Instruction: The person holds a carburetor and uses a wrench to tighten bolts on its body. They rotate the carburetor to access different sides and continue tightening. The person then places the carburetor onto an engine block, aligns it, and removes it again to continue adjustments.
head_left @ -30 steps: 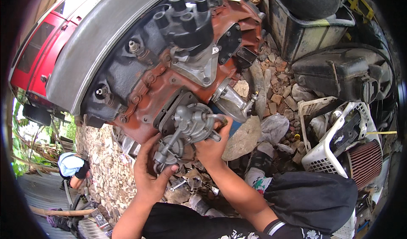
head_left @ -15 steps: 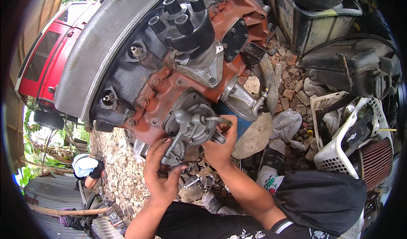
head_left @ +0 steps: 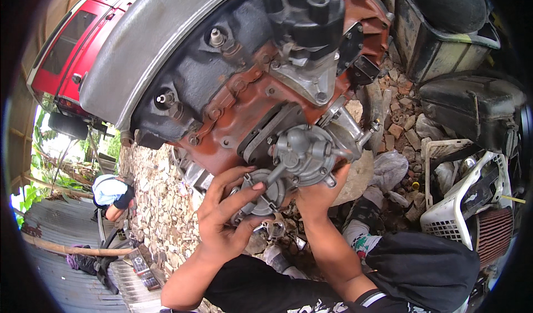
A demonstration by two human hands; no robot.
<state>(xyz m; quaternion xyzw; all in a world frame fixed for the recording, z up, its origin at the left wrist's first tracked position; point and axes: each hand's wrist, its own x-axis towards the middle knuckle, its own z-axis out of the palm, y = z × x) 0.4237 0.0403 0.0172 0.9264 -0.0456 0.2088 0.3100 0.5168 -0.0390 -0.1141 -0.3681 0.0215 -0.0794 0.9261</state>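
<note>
A grey metal fuel pump (head_left: 302, 157) is held between both hands beside the orange-red engine block (head_left: 219, 146). My left hand (head_left: 222, 213) has its fingers and thumb closed round the pump's round bowl end. From below, my right hand (head_left: 322, 199) grips the pump's other side; some of its fingers are hidden behind the body. Close behind the pump lies a dark oval flange (head_left: 266, 138) against the block; I cannot tell whether pump and flange touch. A black distributor cap (head_left: 305, 24) rises above, and spark plugs (head_left: 216, 37) stick out of the dark cylinder head.
A long grey cover (head_left: 139, 41) tops the engine. Rubble covers the ground. At right are a white plastic crate (head_left: 449, 218), a ribbed brown filter (head_left: 493, 238) and a black tank (head_left: 472, 102). A red vehicle (head_left: 72, 52) and a crouching person (head_left: 114, 193) are at left.
Both hands and the pump have shifted right in view, as has the engine. The pump's face now turns more toward me, and my right hand sits lower behind it.
</note>
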